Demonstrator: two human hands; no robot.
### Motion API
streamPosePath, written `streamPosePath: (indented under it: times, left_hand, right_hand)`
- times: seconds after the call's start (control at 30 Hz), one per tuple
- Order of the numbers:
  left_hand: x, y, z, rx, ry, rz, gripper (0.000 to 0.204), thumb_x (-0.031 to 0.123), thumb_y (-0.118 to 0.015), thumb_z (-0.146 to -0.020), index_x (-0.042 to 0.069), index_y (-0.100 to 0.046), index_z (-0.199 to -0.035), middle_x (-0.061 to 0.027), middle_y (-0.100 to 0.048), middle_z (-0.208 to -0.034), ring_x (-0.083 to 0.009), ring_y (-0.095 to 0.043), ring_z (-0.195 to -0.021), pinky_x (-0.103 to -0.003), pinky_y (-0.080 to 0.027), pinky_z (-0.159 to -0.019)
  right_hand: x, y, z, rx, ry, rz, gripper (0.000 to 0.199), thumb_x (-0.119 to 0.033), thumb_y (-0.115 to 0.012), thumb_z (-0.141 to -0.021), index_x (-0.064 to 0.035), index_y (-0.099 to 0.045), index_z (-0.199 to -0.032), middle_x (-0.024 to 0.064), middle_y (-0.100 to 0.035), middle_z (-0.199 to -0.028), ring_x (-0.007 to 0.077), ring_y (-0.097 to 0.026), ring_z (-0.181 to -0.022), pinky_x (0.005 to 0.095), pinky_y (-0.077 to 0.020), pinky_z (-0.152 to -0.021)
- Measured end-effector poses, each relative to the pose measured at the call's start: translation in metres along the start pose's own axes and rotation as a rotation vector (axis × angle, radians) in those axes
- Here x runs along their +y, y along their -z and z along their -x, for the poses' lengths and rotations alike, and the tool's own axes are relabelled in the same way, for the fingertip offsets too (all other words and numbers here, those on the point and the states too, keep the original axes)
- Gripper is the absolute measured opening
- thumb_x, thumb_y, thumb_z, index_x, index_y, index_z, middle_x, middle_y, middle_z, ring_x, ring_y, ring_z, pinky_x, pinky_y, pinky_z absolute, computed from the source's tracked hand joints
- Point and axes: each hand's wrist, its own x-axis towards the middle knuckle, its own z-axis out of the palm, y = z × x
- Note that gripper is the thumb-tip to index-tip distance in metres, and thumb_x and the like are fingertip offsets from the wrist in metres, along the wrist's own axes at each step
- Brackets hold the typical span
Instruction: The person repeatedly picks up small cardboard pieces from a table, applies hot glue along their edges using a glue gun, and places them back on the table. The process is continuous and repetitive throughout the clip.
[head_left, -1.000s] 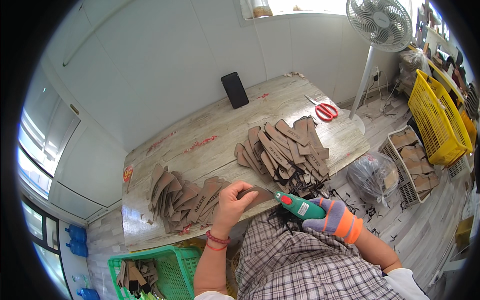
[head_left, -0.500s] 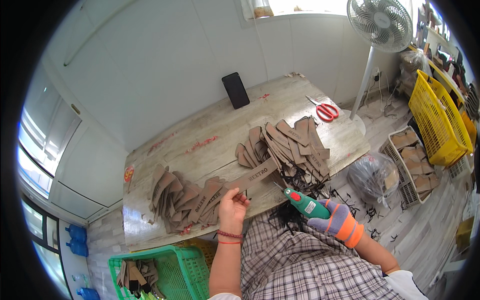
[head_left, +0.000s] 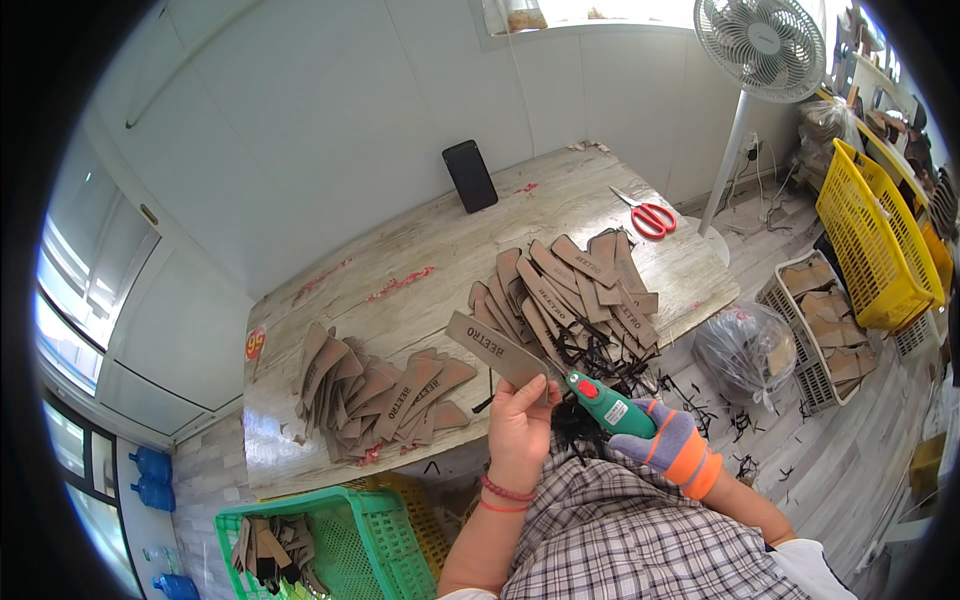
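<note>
My left hand [head_left: 520, 410], with a red bead bracelet at the wrist, pinches the near end of a brown printed strip [head_left: 490, 346] over the table's front edge. My right hand [head_left: 668, 447], in a grey and orange glove, is closed round a green handheld power tool [head_left: 610, 405] with a red button. The tool's narrow metal tip points at the strip's end beside my left fingers; whether they touch I cannot tell. Behind lies a fanned pile of brown strips [head_left: 548, 290] with black trimmings [head_left: 610, 365]. To the left is a second pile of strips [head_left: 375, 395].
Red-handled scissors [head_left: 652, 220] and a black phone [head_left: 470, 178] are on the table [head_left: 400, 320]. A green crate [head_left: 370, 540] stands below at the left. To the right are a plastic bag [head_left: 745, 350], a crate of brown pieces [head_left: 815, 340], a yellow basket [head_left: 870, 240] and a fan [head_left: 760, 45].
My left hand has moved right, toward the tool. The strip has turned, its far end now pointing up and left. A black scrap hangs near the table edge. My right hand has barely moved.
</note>
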Motion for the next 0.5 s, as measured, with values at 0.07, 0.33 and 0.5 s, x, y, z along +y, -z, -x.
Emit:
streamPosePath:
  times: [0.07, 0.33, 0.5]
  left_hand:
    - [0.0, -0.007, 0.0, 0.023, -0.069, -0.088, 0.017, -0.002, -0.063, -0.086, 0.005, -0.06, -0.102, -0.0052, -0.066, -0.089, -0.0189, -0.064, -0.08, -0.032, -0.052, -0.076]
    - [-0.012, -0.004, -0.003, 0.078, -0.192, -0.181, 0.02, -0.006, -0.064, -0.085, 0.005, -0.061, -0.101, -0.0051, -0.067, -0.092, -0.0158, -0.064, -0.082, -0.028, -0.052, -0.076]
    - [-0.011, 0.0, -0.001, 0.036, -0.155, -0.265, 0.022, -0.005, -0.064, -0.085, 0.005, -0.061, -0.103, -0.0048, -0.068, -0.095, -0.013, -0.062, -0.079, -0.026, -0.05, -0.071]
  right_hand:
    - [-0.002, 0.0, 0.001, -0.006, -0.018, -0.023, 0.061, -0.034, -0.084, -0.073, 0.003, -0.059, -0.115, 0.0107, -0.07, -0.09, 0.0127, -0.066, -0.08, 0.0273, -0.0535, -0.071]
    - [-0.008, 0.001, -0.001, -0.045, 0.003, 0.01, 0.057, -0.022, -0.082, -0.076, 0.0015, -0.056, -0.121, 0.0024, -0.067, -0.079, 0.005, -0.06, -0.065, 0.0204, -0.0472, -0.057]
    - [0.001, 0.001, -0.004, -0.023, 0.02, 0.007, 0.062, -0.038, -0.084, -0.072, 0.001, -0.06, -0.115, 0.0097, -0.07, -0.085, 0.0129, -0.066, -0.075, 0.0273, -0.0531, -0.067]
